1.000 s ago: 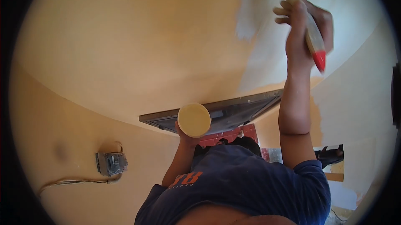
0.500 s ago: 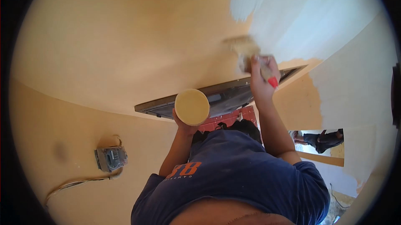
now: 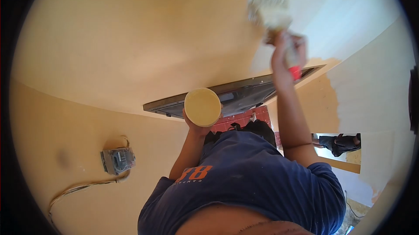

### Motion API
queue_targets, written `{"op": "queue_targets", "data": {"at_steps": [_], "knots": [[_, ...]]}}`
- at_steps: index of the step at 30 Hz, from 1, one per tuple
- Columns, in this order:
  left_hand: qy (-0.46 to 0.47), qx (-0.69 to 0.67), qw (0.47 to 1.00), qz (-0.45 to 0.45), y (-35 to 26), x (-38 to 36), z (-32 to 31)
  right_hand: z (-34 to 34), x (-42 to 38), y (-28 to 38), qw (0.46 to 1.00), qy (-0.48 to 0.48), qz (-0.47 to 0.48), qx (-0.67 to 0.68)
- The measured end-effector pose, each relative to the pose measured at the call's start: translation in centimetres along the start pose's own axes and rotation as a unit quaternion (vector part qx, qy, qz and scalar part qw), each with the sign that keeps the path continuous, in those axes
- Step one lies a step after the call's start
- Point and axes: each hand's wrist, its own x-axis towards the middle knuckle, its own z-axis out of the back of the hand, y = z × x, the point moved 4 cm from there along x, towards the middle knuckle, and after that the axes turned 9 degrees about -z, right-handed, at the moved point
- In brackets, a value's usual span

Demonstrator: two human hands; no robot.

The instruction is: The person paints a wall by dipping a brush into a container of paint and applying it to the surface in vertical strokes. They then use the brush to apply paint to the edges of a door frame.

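Red-ended at its handle, a wide paintbrush with pale bristles (image 3: 271, 4) is gripped in the right hand (image 3: 283, 47), at two o'clock, its fingers closed round the handle. The left hand (image 3: 192, 123) has its fingers curled round a round, pale-yellow tub (image 3: 203, 107) near the centre; whether that yellow face is paint or a lid, I can't tell.

Half a second ago the brush was lower, near the dark, flat, framed panel (image 3: 244, 96); now its blurred bristles are up at one o'clock, by the edge between orange-tan wall (image 3: 174, 29) and whitish coating (image 3: 331, 21). So they're back at that edge, though contact isn't clear. Farther out, a grey box with cables (image 3: 120, 160) sits at eight o'clock.
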Motion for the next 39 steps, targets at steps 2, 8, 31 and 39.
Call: {"op": "queue_targets", "data": {"at_steps": [2, 8, 31, 39], "knots": [[-0.007, -0.003, 1.000, 0.003, 0.1, 0.1, -0.1, 0.0, -3.8, -1.7, 0.991, 0.047, -0.118, 0.051], [0.040, -0.010, 0.999, 0.001, 0.3, 2.7, -1.0, 0.7, -7.0, -4.6, 0.946, 0.115, -0.292, 0.084], [-0.001, 0.030, 0.999, -0.011, 1.1, 2.0, -1.4, 0.6, -8.4, -5.2, 0.918, 0.112, -0.348, 0.153], [0.028, 0.031, 0.998, 0.036, 1.6, 2.0, -0.2, -1.7, 5.0, 2.9, 0.929, -0.016, -0.171, 0.329]]}}
